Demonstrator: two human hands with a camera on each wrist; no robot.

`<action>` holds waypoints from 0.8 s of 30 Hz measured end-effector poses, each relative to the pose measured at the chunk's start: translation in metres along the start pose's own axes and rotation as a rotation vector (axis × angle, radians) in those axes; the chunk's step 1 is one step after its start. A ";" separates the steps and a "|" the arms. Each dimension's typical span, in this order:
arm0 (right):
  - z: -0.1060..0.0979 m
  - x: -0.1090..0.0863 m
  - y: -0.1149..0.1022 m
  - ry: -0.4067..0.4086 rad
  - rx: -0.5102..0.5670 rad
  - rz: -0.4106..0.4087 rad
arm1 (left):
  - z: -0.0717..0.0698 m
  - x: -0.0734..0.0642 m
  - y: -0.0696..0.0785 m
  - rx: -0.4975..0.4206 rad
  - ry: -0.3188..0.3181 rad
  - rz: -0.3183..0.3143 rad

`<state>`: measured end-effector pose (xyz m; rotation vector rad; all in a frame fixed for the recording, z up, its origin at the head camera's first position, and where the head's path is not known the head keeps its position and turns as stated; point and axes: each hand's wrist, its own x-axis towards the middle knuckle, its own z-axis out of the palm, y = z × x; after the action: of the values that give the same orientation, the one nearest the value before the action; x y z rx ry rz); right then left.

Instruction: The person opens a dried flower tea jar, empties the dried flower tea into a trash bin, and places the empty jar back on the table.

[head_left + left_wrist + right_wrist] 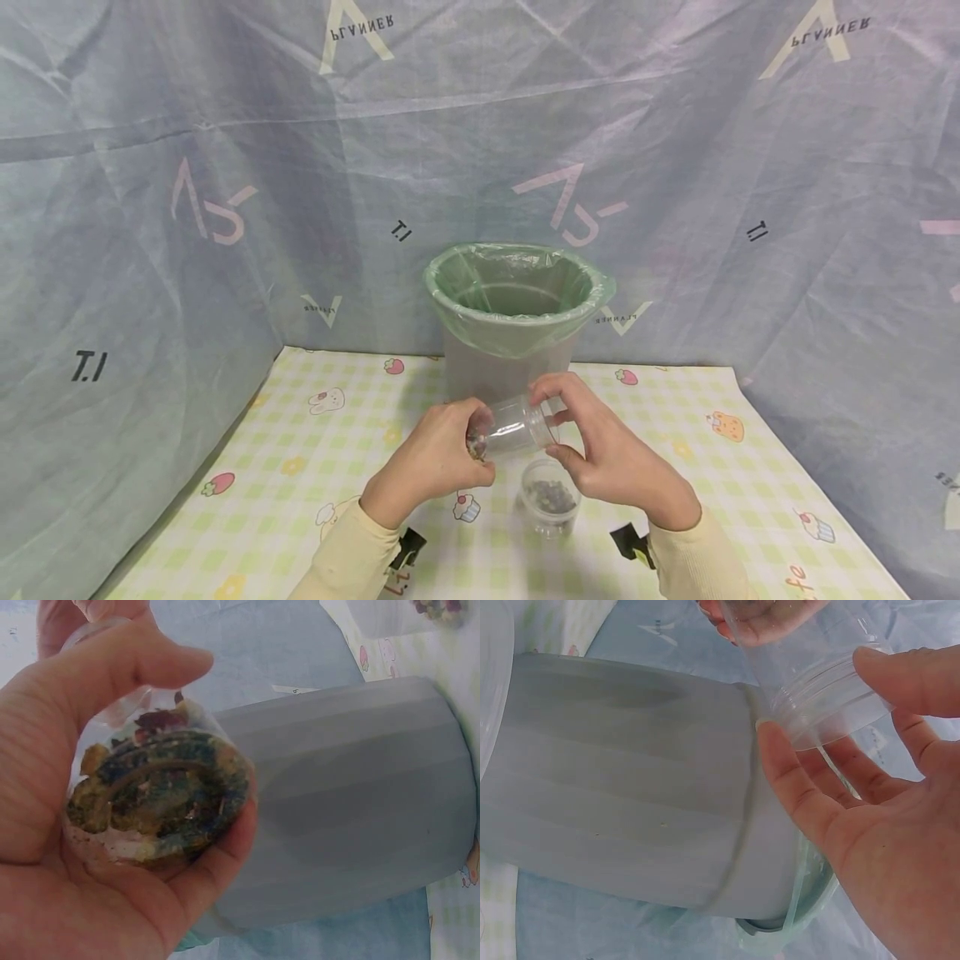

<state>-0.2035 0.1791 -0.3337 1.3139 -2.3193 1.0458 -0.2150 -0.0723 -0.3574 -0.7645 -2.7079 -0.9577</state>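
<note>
A clear plastic jar is held tilted on its side above the table, in front of the bin. My left hand grips its base end, fingers and thumb curled around it. Dried flowers and leaves are gathered at that end in the left wrist view. At the threaded mouth end, my right hand holds the rim between thumb and fingers. The right wrist view shows the clear neck between those fingertips. Just below the hands, a second clear jar stands upright on the table with dark dried bits inside.
A grey bin lined with a green bag stands behind the hands at the table's back edge. A green-checked tablecloth covers the table. Grey-blue printed fabric hangs around the back and sides.
</note>
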 end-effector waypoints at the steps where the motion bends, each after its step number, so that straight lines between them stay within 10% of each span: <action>1: 0.000 0.000 0.000 0.002 0.001 -0.004 | 0.000 0.000 0.000 0.000 -0.002 0.000; 24: 0.004 0.001 0.000 0.022 -0.043 -0.017 | 0.000 0.000 -0.001 -0.006 -0.014 0.000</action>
<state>-0.2032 0.1755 -0.3364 1.2972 -2.2974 0.9946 -0.2150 -0.0731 -0.3577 -0.7754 -2.7179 -0.9643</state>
